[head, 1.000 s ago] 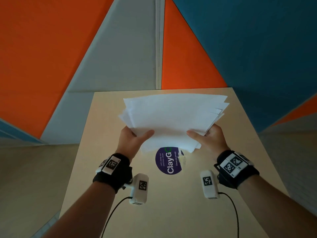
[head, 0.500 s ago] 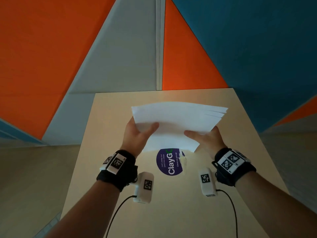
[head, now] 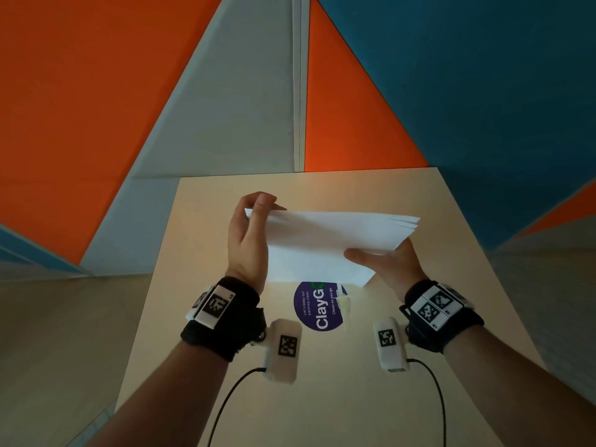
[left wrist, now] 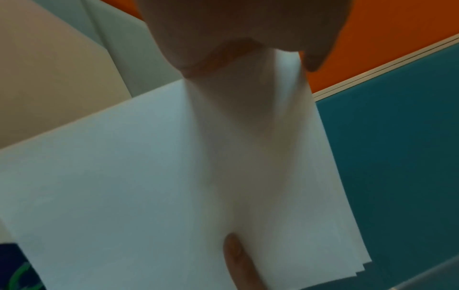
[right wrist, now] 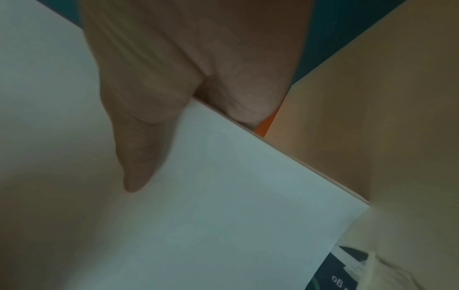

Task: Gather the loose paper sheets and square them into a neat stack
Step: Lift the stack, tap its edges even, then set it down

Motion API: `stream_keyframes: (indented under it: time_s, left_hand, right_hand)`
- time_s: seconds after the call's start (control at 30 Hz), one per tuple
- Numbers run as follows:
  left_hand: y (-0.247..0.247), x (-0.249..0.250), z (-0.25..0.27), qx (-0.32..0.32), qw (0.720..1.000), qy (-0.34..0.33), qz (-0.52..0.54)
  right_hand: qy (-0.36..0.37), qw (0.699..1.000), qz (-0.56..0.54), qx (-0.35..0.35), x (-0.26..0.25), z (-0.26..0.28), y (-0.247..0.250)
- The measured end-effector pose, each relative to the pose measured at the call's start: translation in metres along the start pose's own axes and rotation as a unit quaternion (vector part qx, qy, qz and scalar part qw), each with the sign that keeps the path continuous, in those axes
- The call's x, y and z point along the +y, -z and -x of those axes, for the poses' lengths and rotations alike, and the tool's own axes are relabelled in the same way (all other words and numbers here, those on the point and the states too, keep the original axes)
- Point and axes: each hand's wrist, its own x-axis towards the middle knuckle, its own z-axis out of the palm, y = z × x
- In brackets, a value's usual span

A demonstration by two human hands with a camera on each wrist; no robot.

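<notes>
I hold the paper stack (head: pixel 325 243) in the air above the desk (head: pixel 451 285), over its middle. My left hand (head: pixel 248 240) stands edge-on against the stack's left side, fingers (head: pixel 263 201) loosely curled over the far left corner. My right hand (head: pixel 387 262) pinches the near right corner, thumb (head: pixel 358 254) on top. The right edges still fan slightly. A purple ClayGo sticker (head: pixel 319 308) lies just near of the stack.
</notes>
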Motion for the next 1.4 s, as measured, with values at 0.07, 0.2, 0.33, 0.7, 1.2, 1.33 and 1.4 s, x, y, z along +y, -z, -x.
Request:
stream_keyframes:
  time_s: [0.07, 0.2, 0.33, 0.7, 1.2, 1.33, 1.4]
  left_hand:
    - [-0.001, -0.002, -0.003, 0.013, 1.000, 0.005, -0.005]
    - [0.001, -0.005, -0.002, 0.018, 1.000, 0.000, -0.010]
    - [-0.001, -0.005, 0.000, 0.003, 1.000, -0.012, -0.012]
    - [-0.002, -0.005, -0.002, 0.000, 1.000, -0.018, -0.011]
    - [-0.005, 0.000, -0.003, 0.006, 1.000, -0.009, 0.009]
    - [-0.003, -0.005, -0.003, 0.004, 1.000, 0.005, -0.003]
    - [-0.004, -0.007, -0.005, 0.001, 1.000, 0.004, -0.016]
  right_hand:
    - [-0.008, 1.000, 0.003, 0.006, 0.000, -0.001, 0.000]
    - [-0.009, 1.000, -0.007, 0.000, 0.002, 0.000, 0.000]
    - [-0.019, 1.000, -0.010, 0.008, 0.004, -0.001, -0.002]
    - [-0.050, 0.999, -0.005, 0.020, 0.013, -0.003, -0.002]
    - [-0.025, 0.999, -0.021, 0.021, 0.006, 0.000, -0.001]
    - [-0.020, 1.000, 0.001, 0.017, 0.009, 0.003, 0.000]
    - [-0.016, 1.000, -0.007, 0.023, 0.007, 0.003, -0.002]
